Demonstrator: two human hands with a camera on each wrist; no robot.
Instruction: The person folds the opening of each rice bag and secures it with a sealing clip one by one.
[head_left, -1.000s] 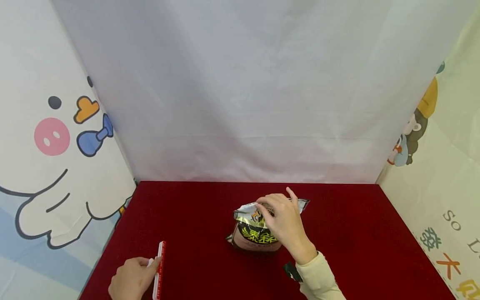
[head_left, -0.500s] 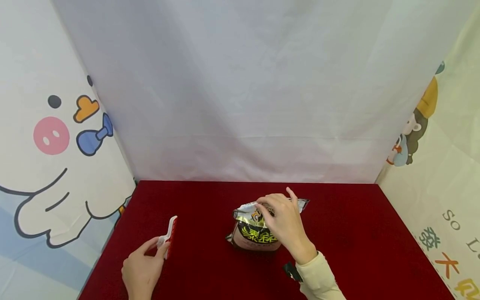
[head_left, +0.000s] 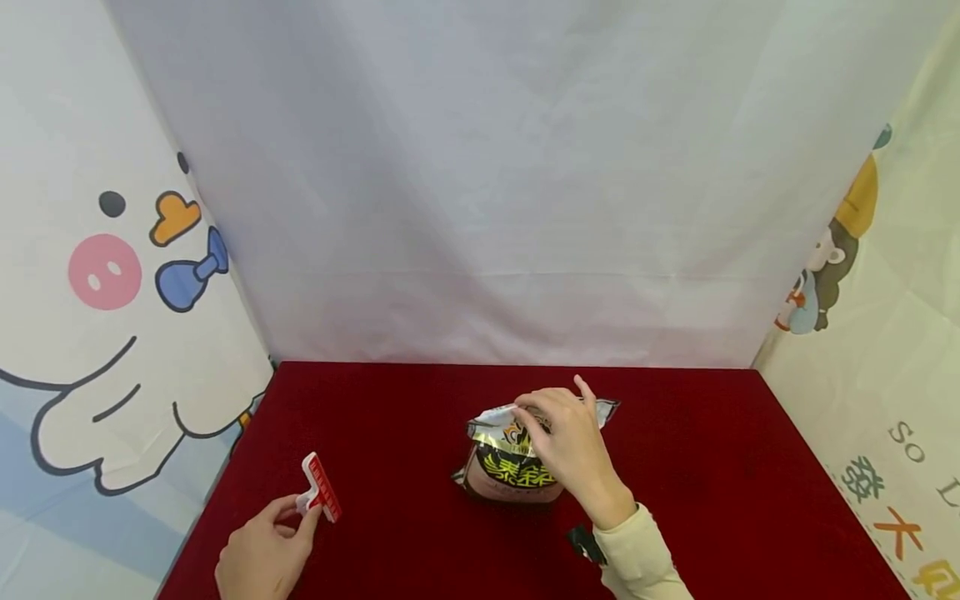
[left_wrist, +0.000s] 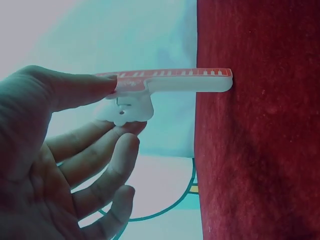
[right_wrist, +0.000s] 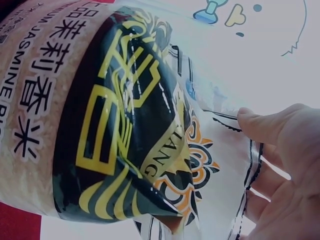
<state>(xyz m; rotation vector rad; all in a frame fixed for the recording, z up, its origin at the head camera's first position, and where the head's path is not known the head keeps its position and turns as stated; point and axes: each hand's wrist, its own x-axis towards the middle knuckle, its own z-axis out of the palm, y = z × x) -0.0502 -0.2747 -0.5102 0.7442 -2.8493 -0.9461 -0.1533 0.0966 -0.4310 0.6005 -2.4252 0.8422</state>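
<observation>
In the head view a clip [head_left: 325, 489], white with a red face printed with piano keys, is pinched by my left hand [head_left: 264, 546] above the left part of the table. The left wrist view has the clip [left_wrist: 192, 81] lying level, its white handle between thumb and fingertips; the other fingers are loosely bent. Near the table's middle stands a bag of jasmine rice [head_left: 506, 467], with a black and yellow label. My right hand [head_left: 576, 454] pinches its silvery top edge. Close up in the right wrist view, the rice bag [right_wrist: 115, 115] has a creased upper part.
Dark red cloth [head_left: 405, 533] covers the table. A white curtain [head_left: 487, 208] hangs behind it, and printed curtains [head_left: 105, 350] stand at both sides. A small dark object [head_left: 585, 544] is beside my right sleeve.
My left hand has risen to the right with the clip, then drawn back slightly left and down. The clip has turned, its red face now showing. My right hand and the rice bag stay put.
</observation>
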